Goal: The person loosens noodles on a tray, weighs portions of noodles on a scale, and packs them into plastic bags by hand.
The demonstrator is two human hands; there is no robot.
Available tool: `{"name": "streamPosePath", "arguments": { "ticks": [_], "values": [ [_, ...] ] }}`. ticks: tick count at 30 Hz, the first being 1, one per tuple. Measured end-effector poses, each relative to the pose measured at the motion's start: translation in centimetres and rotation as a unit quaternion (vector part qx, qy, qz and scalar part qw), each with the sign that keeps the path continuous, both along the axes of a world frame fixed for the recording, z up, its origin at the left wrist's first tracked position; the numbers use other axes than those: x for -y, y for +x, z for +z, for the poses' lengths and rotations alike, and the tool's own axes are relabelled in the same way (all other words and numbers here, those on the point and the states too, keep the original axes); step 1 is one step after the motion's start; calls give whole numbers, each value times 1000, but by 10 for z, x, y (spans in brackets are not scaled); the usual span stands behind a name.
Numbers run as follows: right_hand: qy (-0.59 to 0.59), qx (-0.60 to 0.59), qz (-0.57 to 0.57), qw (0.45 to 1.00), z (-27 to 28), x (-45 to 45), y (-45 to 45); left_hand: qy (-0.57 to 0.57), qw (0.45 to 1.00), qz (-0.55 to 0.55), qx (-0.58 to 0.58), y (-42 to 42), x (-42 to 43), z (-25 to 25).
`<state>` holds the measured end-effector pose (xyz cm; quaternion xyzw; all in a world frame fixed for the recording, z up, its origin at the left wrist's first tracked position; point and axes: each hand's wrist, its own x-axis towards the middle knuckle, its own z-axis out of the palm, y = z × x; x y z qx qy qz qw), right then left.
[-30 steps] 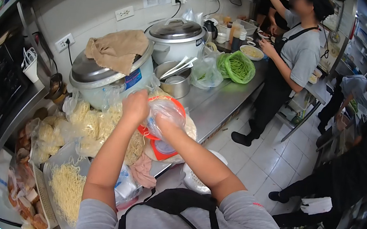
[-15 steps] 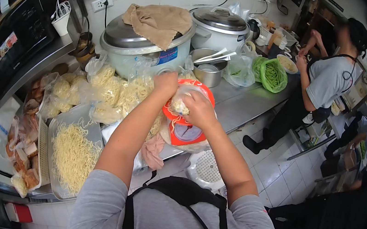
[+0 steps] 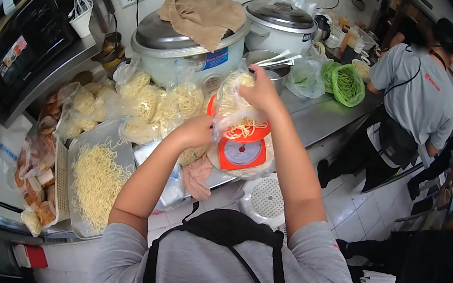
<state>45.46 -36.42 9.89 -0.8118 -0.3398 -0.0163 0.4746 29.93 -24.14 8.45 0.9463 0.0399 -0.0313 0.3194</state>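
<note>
Several clear bags of noodles [image 3: 139, 99] sit heaped on the counter in front of the big cooker [image 3: 163, 56], so a good part of the bagging looks done, though whether each is tied cannot be made out. One more bag, the held bag [image 3: 229, 100], is in hand, raised over the red dish [image 3: 262, 133] of the kitchen scale [image 3: 242, 154]; it looks well filled, yet no knot shows on it, so I judge it unfinished. The right hand [image 3: 261, 92] has its fingers wrapped round the bag's upper part, gripping it through the plastic. The left hand [image 3: 197, 131] is at the bag's lower side, its fingertips hidden, so I cannot tell whether they pinch the plastic or only touch it. Some noodle strands show just above the dish, and the dial is too small to read. A large pile of loose noodles [image 3: 96, 184] lies unbagged in the metal tray [image 3: 124, 156], which suggests plenty is left
</note>
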Motion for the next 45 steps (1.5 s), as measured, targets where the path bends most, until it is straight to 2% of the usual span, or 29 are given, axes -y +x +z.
{"name": "streamPosePath", "arguments": {
  "ticks": [2,3,5,8,10,11,13,14,17,21,24,28,30,31,34,36,39,41,42,45],
  "values": [
    [75,-145,52,985,3,5,8,-132,991,16,32,-3,-9,-9],
    [111,-214,78,967,9,11,12,-142,988,46,28,-4,-13,-9],
    [107,-163,82,977,17,47,13,-164,981,105,15,-10,-20,-10],
    [-175,-72,20,982,-10,84,4,-327,933,129,80,-11,-21,-11],
    [-348,5,-25,937,-16,76,-29,-316,933,120,123,-7,-4,-4],
    [-372,20,-32,928,-15,68,-38,-310,933,116,141,-5,6,-4],
    [-415,51,-46,907,-14,51,-53,-208,954,106,188,1,21,-10],
    [-389,132,-70,909,-21,46,-61,-155,960,99,212,2,25,-12],
    [-360,101,-63,925,-30,35,-69,-142,973,73,170,6,30,-7],
    [-307,174,-67,933,-33,41,-84,-151,967,73,192,12,28,-25],
    [-288,105,-18,952,-56,36,-72,-179,955,79,221,10,27,-31],
    [-228,24,231,945,-36,35,-17,-176,934,95,297,-1,32,-20],
    [-177,-199,173,948,3,25,-23,-189,926,84,317,-4,35,-10],
    [-148,-307,139,930,14,20,-28,-208,923,73,315,-4,38,-7],
    [33,-463,206,862,16,-22,-54,-276,896,45,345,-16,50,19],
    [40,-446,209,869,27,-56,-76,-321,875,28,362,-28,54,32],
    [-37,-352,191,915,50,-85,-103,-415,829,60,370,-67,45,54],
    [-70,-349,211,910,55,-99,-119,-458,798,108,376,-90,26,62],
    [-82,-369,228,897,52,-105,-128,-492,777,141,367,-102,16,65],
    [-11,-526,370,766,23,-134,-145,-568,726,196,333,-131,-27,52]
  ]
}}
